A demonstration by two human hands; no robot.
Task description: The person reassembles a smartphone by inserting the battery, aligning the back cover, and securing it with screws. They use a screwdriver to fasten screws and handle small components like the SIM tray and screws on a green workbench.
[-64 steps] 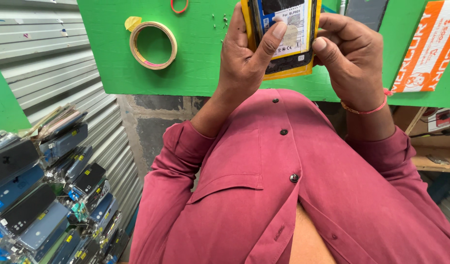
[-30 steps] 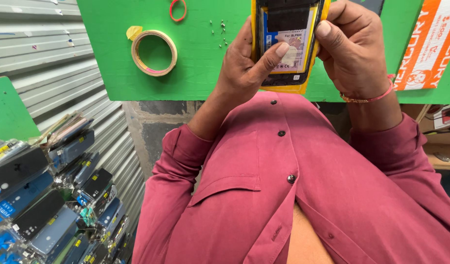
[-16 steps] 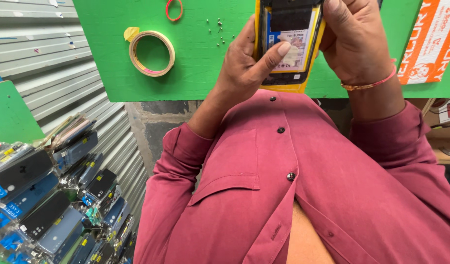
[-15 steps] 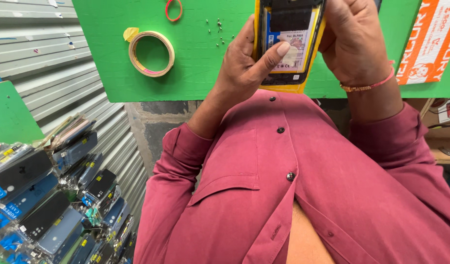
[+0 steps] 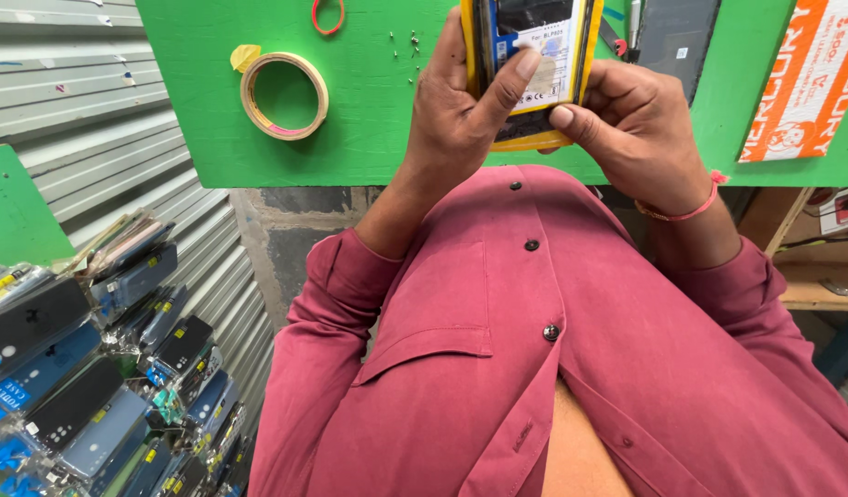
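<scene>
While both hands work above the near edge of a bright green painted tabletop (image 5: 369,138), they share one thing between them: an opened phone in a yellow frame (image 5: 533,64), its back off and a pale-labelled battery showing inside. The phone stands almost upright over the table's front edge, its top cut off by the picture's upper border. The left hand (image 5: 456,115) wraps the phone's left side, fingers curled behind it, and its thumb (image 5: 511,78) lies pressed across the battery label. The right hand (image 5: 640,124) closes on the lower right corner of the frame, thumb tip against the bottom edge of the yellow rim, the other fingers folded behind. A thin red thread bracelet (image 5: 686,212) circles the right wrist. Both forearms come out of the sleeves of a maroon buttoned shirt (image 5: 534,350), which fills the lower middle of the view.

On the tabletop, well to the left of the hands, lies a tan roll of tape (image 5: 284,95) with a small yellow scrap touching its upper left. Near it, at the top border, sits a red rubber band (image 5: 327,14), and a few tiny screws (image 5: 407,41) are scattered just left of the left hand. A dark flat panel (image 5: 668,41) lies beyond the right hand, beside an orange printed package (image 5: 806,83). Down the left, along a grey corrugated metal wall (image 5: 83,129), hang rows of packaged phone cases (image 5: 92,387).
</scene>
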